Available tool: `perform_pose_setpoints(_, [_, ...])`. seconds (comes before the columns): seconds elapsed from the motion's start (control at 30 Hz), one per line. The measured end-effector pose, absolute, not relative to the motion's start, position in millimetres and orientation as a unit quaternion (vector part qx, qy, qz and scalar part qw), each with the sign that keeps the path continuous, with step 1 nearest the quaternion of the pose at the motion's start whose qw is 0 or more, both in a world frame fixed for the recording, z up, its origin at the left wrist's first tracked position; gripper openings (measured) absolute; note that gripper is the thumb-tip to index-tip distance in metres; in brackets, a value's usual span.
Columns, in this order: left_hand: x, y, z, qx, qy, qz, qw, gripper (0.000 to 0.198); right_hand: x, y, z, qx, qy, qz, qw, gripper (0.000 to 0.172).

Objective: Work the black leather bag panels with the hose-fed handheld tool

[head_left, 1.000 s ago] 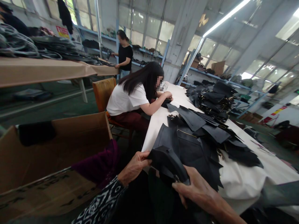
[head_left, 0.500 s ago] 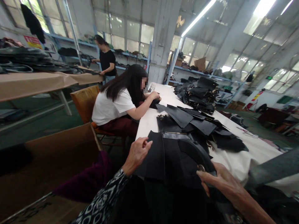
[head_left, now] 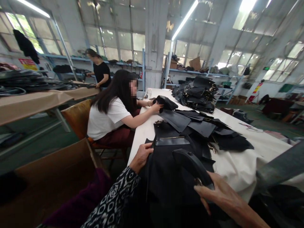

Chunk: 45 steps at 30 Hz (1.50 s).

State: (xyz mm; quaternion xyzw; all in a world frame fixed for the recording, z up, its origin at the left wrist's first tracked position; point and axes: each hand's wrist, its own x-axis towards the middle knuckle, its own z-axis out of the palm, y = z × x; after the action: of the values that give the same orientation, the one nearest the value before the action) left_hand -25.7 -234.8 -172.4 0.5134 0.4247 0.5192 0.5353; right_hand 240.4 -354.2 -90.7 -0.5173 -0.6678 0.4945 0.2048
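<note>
Just at the near end of the long white-covered table [head_left: 239, 167], a broad, flat, dull-black panel [head_left: 163, 167] lies before the person, its lower part lost in shadow. The left hand [head_left: 142, 155], coming out of a black-and-white patterned sleeve [head_left: 111, 193], has its thumb and fingertips pinched together at the panel's left edge. Above the panel's middle arches a curved, smooth black handle-like piece [head_left: 193, 163]; the right hand [head_left: 213, 186] has its fingers clamped on the lower end, with a small metal part by the thumb.

Just beyond the panel is a glossy black strip with a gold-coloured line [head_left: 174, 141], then a loose spread of flat black pieces [head_left: 199, 123], and farther off a tall black stack with gold-coloured metal bits [head_left: 197, 93]. Beside the table, a co-worker in a white T-shirt [head_left: 109, 117] sits on a wooden chair [head_left: 77, 115], both hands on a crumpled black piece [head_left: 167, 103]. To the left, dark purple cloth [head_left: 80, 196] hangs by an open brown cardboard box [head_left: 59, 171].
</note>
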Motion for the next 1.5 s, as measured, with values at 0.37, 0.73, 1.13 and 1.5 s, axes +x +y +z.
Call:
perform_pose_setpoints(0.37, [-25,-270,-157,0.381,0.235,0.564,0.694,0.043,187,-330,-76,-0.455,-0.703,0.509,0.198,0.016])
perform_pose_setpoints(0.73, [-15,-297,-158,0.328,0.136,0.553,0.754,0.055,182,-316,-50,-0.484,-0.688,0.474,0.261,0.022])
perform_pose_setpoints(1.13, [-9,-309,-152,0.367,0.111,0.518,0.764,0.058,188,-326,-45,-0.462,-0.708,0.476,0.241,0.017])
perform_pose_setpoints(1.5, [-13,-307,-152,0.364,0.095,0.522,0.765,0.065,207,-342,-38,-0.461,-0.71,0.481,0.229,0.023])
